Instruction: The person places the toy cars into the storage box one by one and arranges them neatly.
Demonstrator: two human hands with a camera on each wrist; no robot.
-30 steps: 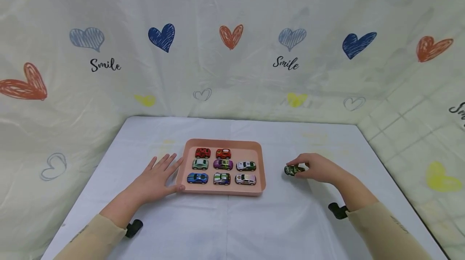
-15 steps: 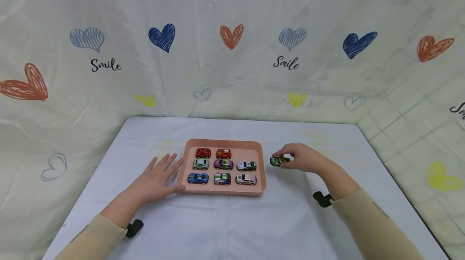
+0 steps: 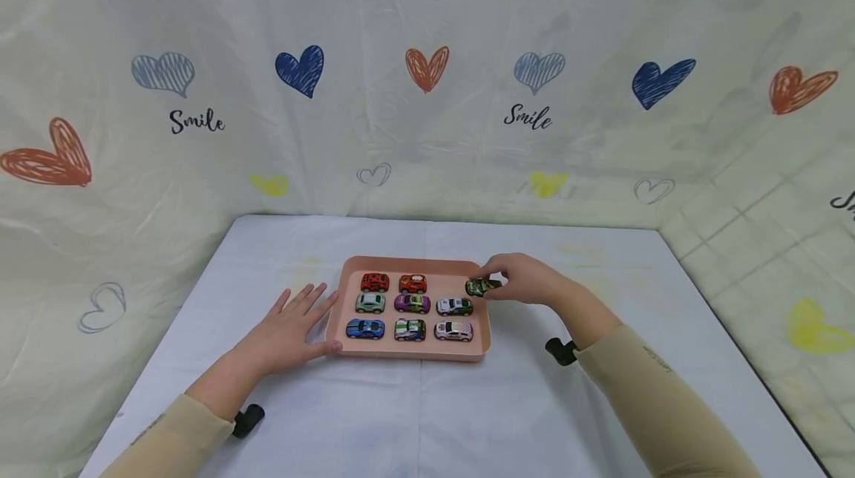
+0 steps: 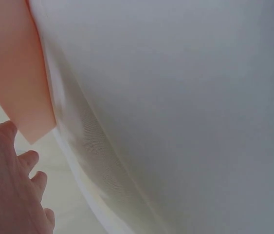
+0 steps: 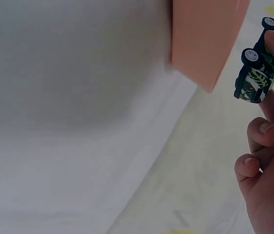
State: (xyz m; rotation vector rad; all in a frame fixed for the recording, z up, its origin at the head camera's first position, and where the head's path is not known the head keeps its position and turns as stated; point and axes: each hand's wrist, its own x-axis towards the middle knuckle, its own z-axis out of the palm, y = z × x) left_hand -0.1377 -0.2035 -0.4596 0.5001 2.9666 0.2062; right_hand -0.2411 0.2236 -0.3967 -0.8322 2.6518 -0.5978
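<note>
My right hand [image 3: 528,279] pinches a dark green patterned toy car [image 3: 479,286] between thumb and fingers, over the right rim of a pink tray [image 3: 427,349]. In the right wrist view the toy car [image 5: 259,73] shows its wheels, held off the tray's side. On the left, my left hand [image 3: 283,337] lies with fingers spread, its thumb touching the tray's left edge. Several toy cars stand in rows in the tray, among them a red one [image 3: 375,282], a purple one [image 3: 412,303], a blue one [image 3: 364,328] and a white one [image 3: 454,330].
A white cloth [image 3: 374,418] covers the table under the tray. Behind it hangs a pale curtain [image 3: 427,144] printed with hearts and "Smile" lettering. A small black camera mount [image 3: 561,351] sticks out from the right wrist.
My right hand has carried the green toy car leftward and away from me, from the table on the right to above the tray's right rim. The left hand has stayed in place.
</note>
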